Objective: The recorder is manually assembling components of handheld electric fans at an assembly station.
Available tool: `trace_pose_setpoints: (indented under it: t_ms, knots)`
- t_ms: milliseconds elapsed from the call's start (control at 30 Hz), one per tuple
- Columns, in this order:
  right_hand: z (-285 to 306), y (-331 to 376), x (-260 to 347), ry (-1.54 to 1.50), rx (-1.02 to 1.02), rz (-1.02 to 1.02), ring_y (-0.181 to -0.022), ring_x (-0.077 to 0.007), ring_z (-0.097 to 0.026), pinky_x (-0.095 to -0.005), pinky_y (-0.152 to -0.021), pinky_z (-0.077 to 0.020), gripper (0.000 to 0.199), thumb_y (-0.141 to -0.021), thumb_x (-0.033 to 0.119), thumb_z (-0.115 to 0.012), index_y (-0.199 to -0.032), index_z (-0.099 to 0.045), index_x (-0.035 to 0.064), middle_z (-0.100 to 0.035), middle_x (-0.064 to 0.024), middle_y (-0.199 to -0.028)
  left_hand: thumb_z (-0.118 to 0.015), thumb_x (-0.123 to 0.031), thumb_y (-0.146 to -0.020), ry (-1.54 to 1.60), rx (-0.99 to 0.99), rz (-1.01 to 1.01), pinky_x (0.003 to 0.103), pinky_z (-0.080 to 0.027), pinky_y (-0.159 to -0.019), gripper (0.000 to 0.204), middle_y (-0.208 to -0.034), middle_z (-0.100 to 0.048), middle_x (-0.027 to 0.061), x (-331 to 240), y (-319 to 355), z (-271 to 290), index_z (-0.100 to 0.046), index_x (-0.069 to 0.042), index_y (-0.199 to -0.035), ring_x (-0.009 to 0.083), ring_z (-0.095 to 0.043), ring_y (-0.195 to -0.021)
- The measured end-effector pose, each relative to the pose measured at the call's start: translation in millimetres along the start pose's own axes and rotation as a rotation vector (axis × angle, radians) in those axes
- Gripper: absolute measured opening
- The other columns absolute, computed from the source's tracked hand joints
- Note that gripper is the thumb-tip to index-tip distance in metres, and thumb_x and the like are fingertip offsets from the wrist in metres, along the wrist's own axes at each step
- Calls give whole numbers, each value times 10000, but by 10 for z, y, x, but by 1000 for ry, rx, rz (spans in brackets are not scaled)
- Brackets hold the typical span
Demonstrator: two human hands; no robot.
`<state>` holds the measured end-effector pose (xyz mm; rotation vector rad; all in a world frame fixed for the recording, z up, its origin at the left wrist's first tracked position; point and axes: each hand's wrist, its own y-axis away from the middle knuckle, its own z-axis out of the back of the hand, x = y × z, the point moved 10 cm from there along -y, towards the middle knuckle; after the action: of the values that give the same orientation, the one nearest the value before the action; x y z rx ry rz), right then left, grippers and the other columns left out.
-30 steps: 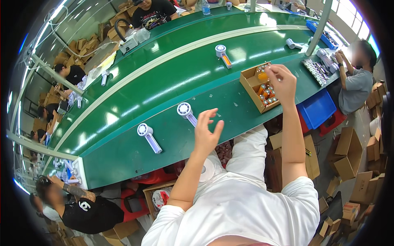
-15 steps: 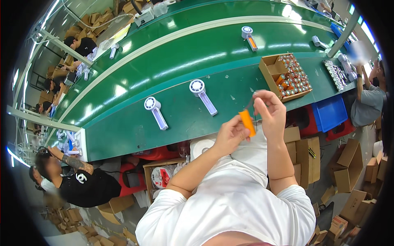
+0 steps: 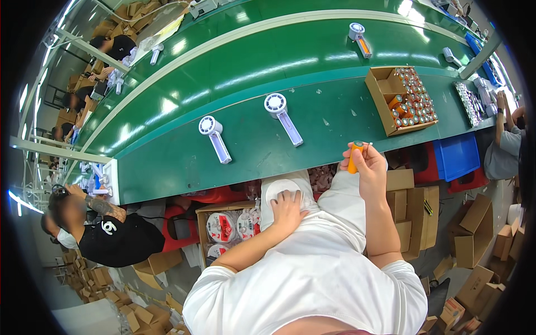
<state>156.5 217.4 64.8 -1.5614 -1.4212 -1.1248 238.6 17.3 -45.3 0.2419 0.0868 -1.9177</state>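
Note:
My right hand (image 3: 368, 167) is closed round an orange cylindrical battery (image 3: 354, 158), held upright just off the bench's front edge; a thin lead with a small white end shows beside it. Down at my lap, my left hand (image 3: 287, 212) lies with fingers spread over a flat white roll (image 3: 283, 188) resting on my left thigh. Two white handheld fans lie on the green bench (image 3: 167, 178) in front: a left fan (image 3: 215, 139) and a nearer-to-centre fan (image 3: 283, 119), both with an open long slot in the handle.
At the bench's right stands a cardboard box (image 3: 382, 114) full of orange batteries. Beyond, a fan (image 3: 360, 40) with orange in its handle lies on the green conveyor (image 3: 245, 72). A blue bin (image 3: 458, 153) sits right. Co-workers sit at both sides; cartons surround my seat.
My left hand has let go of the orange battery and moved down onto the white roll. The battery is now in my right hand, which has lowered slightly.

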Motion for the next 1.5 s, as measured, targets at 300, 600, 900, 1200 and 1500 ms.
trace_pose_setpoints:
  t_ms: [300, 600, 900, 1200, 1500]
  knots:
    - [-17, 89, 327, -14, -47, 107, -668, -67, -511, -199, -488, -385, 201, -1001, 222, -551, -1042, -560, 25, -573, -36, -854, -692, -351, -843, 635, 187, 49, 407, -411, -835, 761, -980, -614, 166, 72, -103, 559, -326, -60, -1444, 275, -602, -903]
    - [-747, 325, 432, 41, 216, 48, -566, -59, -400, -208, -490, -270, 161, -939, 158, -639, -902, -563, 22, -493, 29, -679, -646, -209, -856, 1261, -464, -117, 327, -432, -841, 953, -1120, -575, 157, 81, -318, 1613, -18, 97, -1504, 213, -552, -935]
    - [-981, 284, 514, 359, 226, 163, -638, -30, -545, -182, -572, -448, 104, -891, 43, -687, -941, -621, -20, -636, -3, -741, -593, -538, -859, 779, -616, -472, 379, -273, -886, 1069, -1263, -522, 223, -246, -291, 1880, -67, 163, -1472, 258, -514, -1040]
    - [-1125, 359, 176, 252, 416, -75, -586, -66, -515, -234, -506, -381, 171, -818, 30, -733, -762, -572, 44, -576, 14, -678, -571, -514, -910, 1510, -461, -163, 260, -409, -726, 955, -1054, -535, 71, -72, -475, 1705, -74, 3, -1541, 134, -485, -863]
    - [-1224, 1049, 484, 848, 836, 906, -609, -220, -590, -357, -468, -431, 149, -664, 107, -709, -781, -618, 127, -568, -13, -679, -430, -319, -990, 1895, -771, 7, 298, -409, -749, 426, -933, -533, 66, 672, -499, 1649, -431, -31, -1303, 152, -483, -813]
